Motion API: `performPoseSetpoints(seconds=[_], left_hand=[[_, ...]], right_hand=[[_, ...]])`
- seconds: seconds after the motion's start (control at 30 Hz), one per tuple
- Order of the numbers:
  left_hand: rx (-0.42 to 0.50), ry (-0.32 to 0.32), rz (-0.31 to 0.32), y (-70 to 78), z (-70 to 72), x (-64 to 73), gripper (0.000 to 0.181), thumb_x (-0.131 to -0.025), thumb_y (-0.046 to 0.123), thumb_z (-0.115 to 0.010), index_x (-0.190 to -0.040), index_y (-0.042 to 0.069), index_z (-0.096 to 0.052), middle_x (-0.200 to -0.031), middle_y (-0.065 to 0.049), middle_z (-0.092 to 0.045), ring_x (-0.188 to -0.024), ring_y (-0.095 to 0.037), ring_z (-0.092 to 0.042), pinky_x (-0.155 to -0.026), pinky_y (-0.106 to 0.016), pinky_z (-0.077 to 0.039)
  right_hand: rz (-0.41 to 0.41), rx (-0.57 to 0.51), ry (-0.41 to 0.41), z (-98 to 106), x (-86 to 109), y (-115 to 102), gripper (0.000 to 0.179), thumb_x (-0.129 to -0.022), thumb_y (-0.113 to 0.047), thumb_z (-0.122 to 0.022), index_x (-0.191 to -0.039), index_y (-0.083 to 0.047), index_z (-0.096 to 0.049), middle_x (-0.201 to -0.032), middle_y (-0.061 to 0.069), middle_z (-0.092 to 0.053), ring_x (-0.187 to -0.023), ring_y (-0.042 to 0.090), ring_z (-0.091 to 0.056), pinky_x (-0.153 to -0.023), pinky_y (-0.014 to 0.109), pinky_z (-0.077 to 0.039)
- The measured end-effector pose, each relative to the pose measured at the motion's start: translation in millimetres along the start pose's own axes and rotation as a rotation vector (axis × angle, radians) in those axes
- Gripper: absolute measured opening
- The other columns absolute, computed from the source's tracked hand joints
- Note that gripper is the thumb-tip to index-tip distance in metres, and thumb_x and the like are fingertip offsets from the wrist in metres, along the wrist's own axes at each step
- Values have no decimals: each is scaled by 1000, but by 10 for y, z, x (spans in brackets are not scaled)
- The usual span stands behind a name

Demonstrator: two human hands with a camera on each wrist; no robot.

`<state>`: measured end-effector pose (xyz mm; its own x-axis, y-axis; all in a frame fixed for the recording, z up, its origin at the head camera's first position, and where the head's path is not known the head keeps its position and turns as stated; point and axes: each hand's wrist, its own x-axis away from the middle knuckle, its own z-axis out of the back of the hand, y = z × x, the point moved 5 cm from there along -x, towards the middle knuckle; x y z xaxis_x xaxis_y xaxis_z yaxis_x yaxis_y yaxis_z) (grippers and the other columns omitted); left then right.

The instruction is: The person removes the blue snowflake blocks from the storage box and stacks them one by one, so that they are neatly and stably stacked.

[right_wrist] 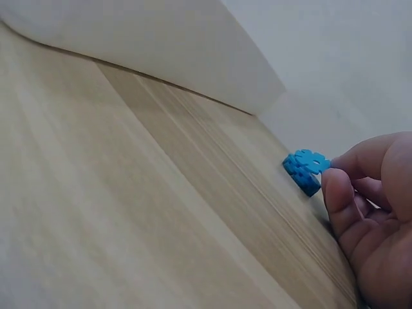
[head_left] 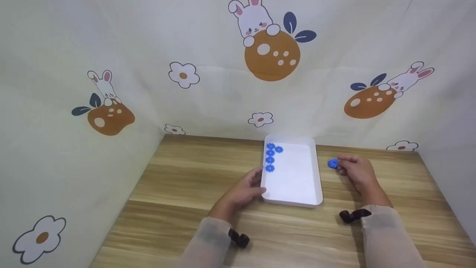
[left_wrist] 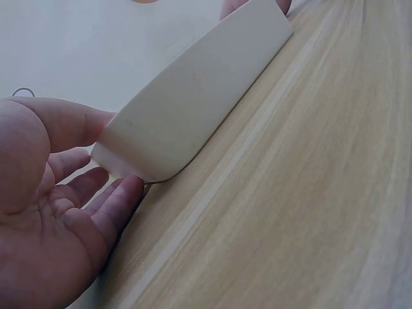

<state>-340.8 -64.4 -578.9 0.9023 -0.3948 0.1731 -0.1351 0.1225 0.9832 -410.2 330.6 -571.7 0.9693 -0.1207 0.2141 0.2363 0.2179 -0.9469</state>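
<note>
1. The right hand [head_left: 357, 171] has its thumb and a finger pinching the edge of one blue flower piece [right_wrist: 309, 158]. The other fingers are bent in.
2. That piece is right over a small blue pile [right_wrist: 301, 180] on the wooden table [head_left: 200, 167], to the right of the tray. I cannot tell if the piece is touching the pile or is just lifted off it.
3. The left hand [head_left: 243, 189] holds the left side of the white tray [head_left: 295, 175]. Its thumb is at the top edge, and its bent fingers are on the outside of the wall. The tray sits flat on the table.
4. Five blue flowers [head_left: 270, 159] lie in the tray. Four make a line down the left wall, and one is beside the top of that line.
5. The step in hand looks like taking one piece from the pile.
6. I think the next move calls for a small, tight pinch, so that just one piece comes up. Then it must go over the tray's right wall without a bump, while the left hand makes sure the tray cannot slide.
</note>
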Motion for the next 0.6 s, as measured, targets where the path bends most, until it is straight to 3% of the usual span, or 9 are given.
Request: performPoseSetpoints(seconds=[0.3,0.6], left_hand=[[10,-16,-20,-2,-7,-14,80,-100,6,-68,-170,13,-29,-172,-15,-41,-160,-35,-40,-131,-50,-36],[-5,-13,9,2,7,-3,79,-101,9,-68,-170,16,-30,-173,-12,-40,-161,-33,-38,-133,-51,-33]], right_hand=[[-4,32,36,12,-53,69,48,-104,-18,-69,-142,10,-61,-86,-11,-74,-77,1,-68,-74,18,-63],[8,74,55,-9,-34,39,47,-103,-19,-70,-140,9,-64,-87,-10,-74,-77,-1,-69,-75,17,-64]])
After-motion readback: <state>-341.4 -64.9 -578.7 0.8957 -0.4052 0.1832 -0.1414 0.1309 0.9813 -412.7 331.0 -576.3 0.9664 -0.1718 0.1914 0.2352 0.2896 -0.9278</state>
